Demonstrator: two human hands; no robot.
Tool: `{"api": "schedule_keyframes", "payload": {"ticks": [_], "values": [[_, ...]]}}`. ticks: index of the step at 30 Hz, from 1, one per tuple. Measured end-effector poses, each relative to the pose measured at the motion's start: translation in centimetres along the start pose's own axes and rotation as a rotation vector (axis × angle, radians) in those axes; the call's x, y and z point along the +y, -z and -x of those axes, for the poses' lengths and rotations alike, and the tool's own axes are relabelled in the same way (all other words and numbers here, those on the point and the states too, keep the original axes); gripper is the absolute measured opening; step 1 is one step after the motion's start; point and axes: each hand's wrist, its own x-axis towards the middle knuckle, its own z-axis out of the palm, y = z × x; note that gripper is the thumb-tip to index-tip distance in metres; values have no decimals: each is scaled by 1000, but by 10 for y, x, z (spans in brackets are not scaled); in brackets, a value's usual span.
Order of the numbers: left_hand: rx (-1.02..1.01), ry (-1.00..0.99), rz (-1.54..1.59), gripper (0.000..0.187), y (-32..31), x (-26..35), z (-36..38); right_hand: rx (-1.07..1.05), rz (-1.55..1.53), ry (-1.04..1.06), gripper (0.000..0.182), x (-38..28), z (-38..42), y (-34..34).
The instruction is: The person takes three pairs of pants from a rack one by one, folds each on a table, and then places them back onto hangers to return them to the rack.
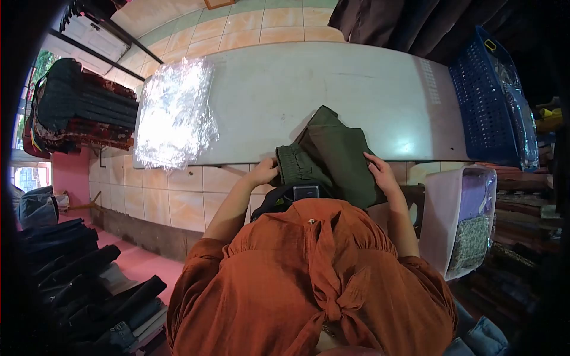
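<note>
Dark olive-green trousers (338, 151) with a gathered elastic waistband lie loosely folded over the near edge of the white table (255, 107), partly hanging down towards my body. My left hand (265, 172) grips the waistband side, its fingertips partly hidden behind the cloth. On the opposite side my right hand (381, 173) holds the edge of a trouser leg, fingers bent against the fabric. One corner of the cloth points away from me across the tabletop.
Shiny clear plastic bags (175, 113) lie at the table's left end. A blue basket (487, 101) stands at its right end. A white bin (442, 219) with packed cloth is at my right. Hanging clothes (89, 107) and folded jeans (65, 267) are on my left.
</note>
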Motion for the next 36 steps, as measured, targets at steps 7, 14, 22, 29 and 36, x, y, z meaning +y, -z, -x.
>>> {"api": "schedule_keyframes", "payload": {"ticks": [7, 14, 22, 29, 36], "values": [[-58, -160, -189, 41, 5, -30, 81, -293, -190, -416, 33, 51, 70, -62], [-148, -314, -470, 41, 3, -1, 126, 123, 726, -250, 47, 48, 97, -113], [-168, -597, -898, 35, -19, 62, 136, -78, 647, 529, 58, -111, 34, -173], [9, -646, -1008, 30, 13, 77, 177, -162, 936, 731, 30, -118, 17, -167], [347, -564, -746, 33, 53, 72, 218, -32, 228, 281, 26, -100, 34, -155]]}}
